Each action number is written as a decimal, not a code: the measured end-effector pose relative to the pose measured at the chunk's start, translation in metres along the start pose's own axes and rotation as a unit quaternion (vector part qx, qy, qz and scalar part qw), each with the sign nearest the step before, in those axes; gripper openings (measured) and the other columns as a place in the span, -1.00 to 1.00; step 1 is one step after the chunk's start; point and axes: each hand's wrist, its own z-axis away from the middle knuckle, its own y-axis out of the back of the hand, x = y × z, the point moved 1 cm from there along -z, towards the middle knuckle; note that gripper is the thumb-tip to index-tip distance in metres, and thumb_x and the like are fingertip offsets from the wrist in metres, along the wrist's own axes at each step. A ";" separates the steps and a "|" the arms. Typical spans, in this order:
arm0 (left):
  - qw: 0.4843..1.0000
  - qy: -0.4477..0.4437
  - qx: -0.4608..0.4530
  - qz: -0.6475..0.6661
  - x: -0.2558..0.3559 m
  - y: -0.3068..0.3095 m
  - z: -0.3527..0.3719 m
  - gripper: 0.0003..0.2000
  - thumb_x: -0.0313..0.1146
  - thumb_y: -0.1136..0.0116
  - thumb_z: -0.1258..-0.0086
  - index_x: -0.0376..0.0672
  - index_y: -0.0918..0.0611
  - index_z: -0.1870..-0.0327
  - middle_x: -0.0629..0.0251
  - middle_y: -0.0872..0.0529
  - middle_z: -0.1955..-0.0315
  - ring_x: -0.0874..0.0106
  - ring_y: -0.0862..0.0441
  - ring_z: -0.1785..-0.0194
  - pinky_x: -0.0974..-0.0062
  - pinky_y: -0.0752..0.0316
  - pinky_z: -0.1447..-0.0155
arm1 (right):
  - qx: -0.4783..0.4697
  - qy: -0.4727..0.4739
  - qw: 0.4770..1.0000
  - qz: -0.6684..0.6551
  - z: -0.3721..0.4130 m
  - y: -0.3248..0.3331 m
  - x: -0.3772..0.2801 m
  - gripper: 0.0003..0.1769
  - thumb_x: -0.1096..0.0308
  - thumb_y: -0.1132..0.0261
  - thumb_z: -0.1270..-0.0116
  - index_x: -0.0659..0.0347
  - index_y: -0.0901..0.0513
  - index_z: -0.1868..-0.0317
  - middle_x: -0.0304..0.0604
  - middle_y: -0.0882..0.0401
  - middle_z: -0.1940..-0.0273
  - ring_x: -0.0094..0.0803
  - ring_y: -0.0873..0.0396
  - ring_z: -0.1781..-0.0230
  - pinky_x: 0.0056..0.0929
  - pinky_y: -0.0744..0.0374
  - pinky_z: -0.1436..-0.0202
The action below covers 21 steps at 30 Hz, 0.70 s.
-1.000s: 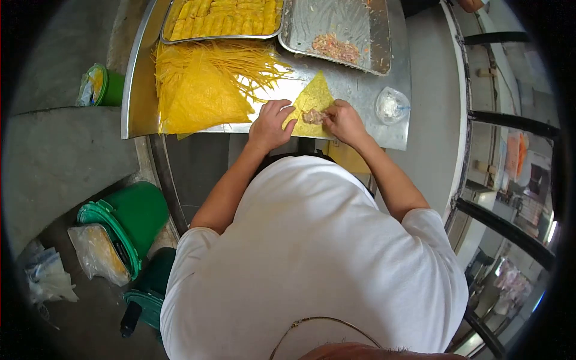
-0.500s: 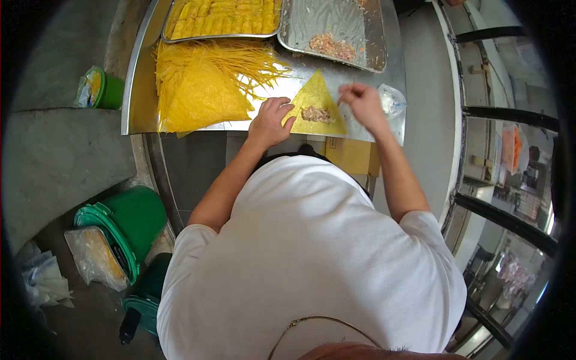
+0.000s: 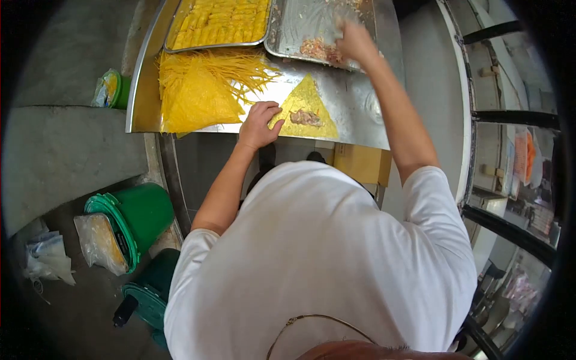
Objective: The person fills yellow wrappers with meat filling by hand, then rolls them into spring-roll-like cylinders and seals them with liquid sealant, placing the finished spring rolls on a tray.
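A yellow triangular wrapper sheet (image 3: 311, 96) lies flat on the metal table, with a small log of pinkish minced filling (image 3: 305, 117) across its lower middle. My left hand (image 3: 260, 125) rests at the sheet's left edge, thumb and fingers apart. Over the metal filling tray (image 3: 300, 24), my right hand (image 3: 355, 43) is blurred by motion. A whitish, see-through plastic bag (image 3: 344, 15) shows as a smear at its fingertips. Below that hand, chopped filling (image 3: 321, 49) sits at the tray's near side.
Left of the sheet is a pile of yellow wrappers (image 3: 198, 99) with strips. Behind it stands a tray of yellow rolls (image 3: 219, 24). The table's front edge runs close to my body. Green buckets (image 3: 141, 216) stand on the floor at left, black bars (image 3: 510, 119) at right.
My right hand has moved from beside the wrapper up over the filling tray. The white plastic bag has left its spot at the table's right. My left hand stays by the wrapper.
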 end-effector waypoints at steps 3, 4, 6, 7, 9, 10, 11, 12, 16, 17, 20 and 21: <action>1.000 0.000 0.007 -0.012 -0.011 -0.004 -0.006 -0.67 -0.36 -0.54 -0.27 -0.19 -0.77 -0.04 0.14 -0.78 -0.10 0.07 -0.69 -0.23 0.15 -0.59 -0.36 | 0.070 0.050 0.990 -0.107 0.052 0.003 -0.022 -0.68 0.47 -0.29 -0.31 0.35 -0.78 -0.04 0.24 -0.78 -0.05 0.18 -0.74 -0.09 0.01 -0.69 -0.28; 1.000 -0.003 0.008 -0.015 -0.006 -0.004 0.002 -0.67 -0.36 -0.54 -0.27 -0.19 -0.77 -0.05 0.14 -0.78 -0.10 0.08 -0.69 -0.23 0.15 -0.59 -0.36 | 0.006 -0.002 0.988 -0.152 0.077 0.006 -0.038 -0.67 0.47 -0.30 -0.29 0.35 -0.78 -0.05 0.24 -0.77 -0.08 0.16 -0.73 -0.13 -0.03 -0.68 -0.32; 0.999 0.024 -0.014 -0.019 0.001 0.000 -0.001 -0.67 -0.38 -0.53 -0.28 -0.19 -0.77 -0.04 0.16 -0.77 -0.10 0.09 -0.68 -0.22 0.18 -0.60 -0.34 | -0.028 0.071 0.988 -0.134 0.097 -0.031 -0.041 -0.71 0.46 -0.30 -0.31 0.35 -0.79 0.00 0.22 -0.76 -0.08 0.13 -0.71 -0.16 -0.03 -0.67 -0.32; 0.999 0.023 -0.019 -0.020 0.001 0.001 -0.002 -0.67 -0.38 -0.53 -0.28 -0.19 -0.77 -0.04 0.16 -0.77 -0.10 0.09 -0.68 -0.22 0.18 -0.60 -0.34 | -0.060 0.140 0.982 -0.109 0.110 -0.049 -0.039 -0.74 0.44 -0.30 -0.32 0.34 -0.80 0.04 0.19 -0.75 -0.08 0.09 -0.70 -0.19 -0.03 -0.67 -0.32; 0.999 0.025 -0.016 -0.017 0.001 0.000 -0.002 -0.68 -0.38 -0.53 -0.28 -0.19 -0.77 -0.03 0.19 -0.76 -0.11 0.10 -0.68 -0.22 0.20 -0.61 -0.33 | -0.118 0.164 0.978 -0.061 0.109 -0.077 -0.028 -0.76 0.43 -0.30 -0.34 0.33 -0.79 0.07 0.18 -0.74 -0.07 0.08 -0.69 -0.20 -0.04 -0.67 -0.32; 0.999 0.028 -0.018 -0.018 0.003 0.000 0.000 -0.68 -0.38 -0.53 -0.28 -0.19 -0.77 -0.03 0.19 -0.76 -0.11 0.10 -0.68 -0.22 0.20 -0.61 -0.33 | -0.175 0.189 0.966 -0.011 0.109 -0.087 -0.026 -0.78 0.41 -0.30 -0.36 0.32 -0.79 0.09 0.16 -0.72 -0.07 0.07 -0.68 -0.20 -0.04 -0.67 -0.32; 0.999 0.028 -0.017 -0.017 0.003 0.000 0.000 -0.68 -0.38 -0.53 -0.28 -0.18 -0.77 -0.03 0.20 -0.76 -0.11 0.10 -0.67 -0.22 0.20 -0.61 -0.33 | -0.152 0.210 0.966 -0.011 0.111 -0.091 -0.020 -0.81 0.39 -0.29 -0.38 0.29 -0.78 0.12 0.11 -0.73 0.04 0.07 -0.70 -0.16 -0.05 -0.68 -0.30; 0.999 0.027 -0.014 -0.016 0.003 0.001 -0.002 -0.68 -0.38 -0.53 -0.27 -0.18 -0.77 -0.03 0.20 -0.76 -0.11 0.11 -0.67 -0.22 0.20 -0.61 -0.33 | -0.152 0.211 0.966 -0.011 0.111 -0.091 -0.014 -0.81 0.39 -0.29 -0.38 0.29 -0.78 0.12 0.11 -0.73 0.04 0.07 -0.70 -0.16 -0.05 -0.68 -0.30; 0.999 0.037 -0.014 -0.014 0.003 0.001 -0.003 -0.69 -0.38 -0.53 -0.27 -0.18 -0.77 -0.03 0.21 -0.76 -0.11 0.12 -0.67 -0.22 0.22 -0.61 -0.33 | -0.115 0.076 0.987 -0.088 0.122 -0.066 -0.001 -0.79 0.40 -0.31 -0.37 0.31 -0.83 0.16 0.07 -0.82 0.16 0.06 -0.78 0.03 -0.06 -0.73 -0.14; 0.999 0.031 -0.014 -0.013 0.003 0.002 -0.003 -0.69 -0.39 -0.53 -0.27 -0.18 -0.77 -0.02 0.21 -0.76 -0.11 0.13 -0.67 -0.22 0.22 -0.61 -0.33 | -0.109 -0.026 0.982 -0.153 0.131 -0.055 -0.005 -0.79 0.40 -0.31 -0.36 0.32 -0.84 0.17 0.06 -0.84 0.19 0.07 -0.81 0.10 -0.06 -0.74 -0.09; 1.000 0.024 -0.010 -0.012 0.001 0.000 -0.001 -0.69 -0.39 -0.53 -0.27 -0.18 -0.77 -0.02 0.21 -0.76 -0.10 0.13 -0.67 -0.22 0.23 -0.60 -0.34 | -0.170 -0.115 0.923 -0.324 0.160 -0.047 -0.020 -0.79 0.39 -0.38 -0.38 0.33 -0.85 0.10 0.13 -0.84 0.19 0.15 -0.79 0.17 -0.14 -0.74 -0.02; 1.000 0.020 -0.007 -0.012 0.001 -0.001 -0.001 -0.69 -0.39 -0.54 -0.27 -0.18 -0.77 -0.02 0.21 -0.77 -0.10 0.13 -0.67 -0.22 0.23 -0.60 -0.34 | -0.187 -0.082 0.923 -0.325 0.169 -0.044 -0.031 -0.80 0.43 -0.37 -0.35 0.30 -0.86 0.11 0.15 -0.83 0.21 0.16 -0.78 0.17 -0.12 -0.74 -0.01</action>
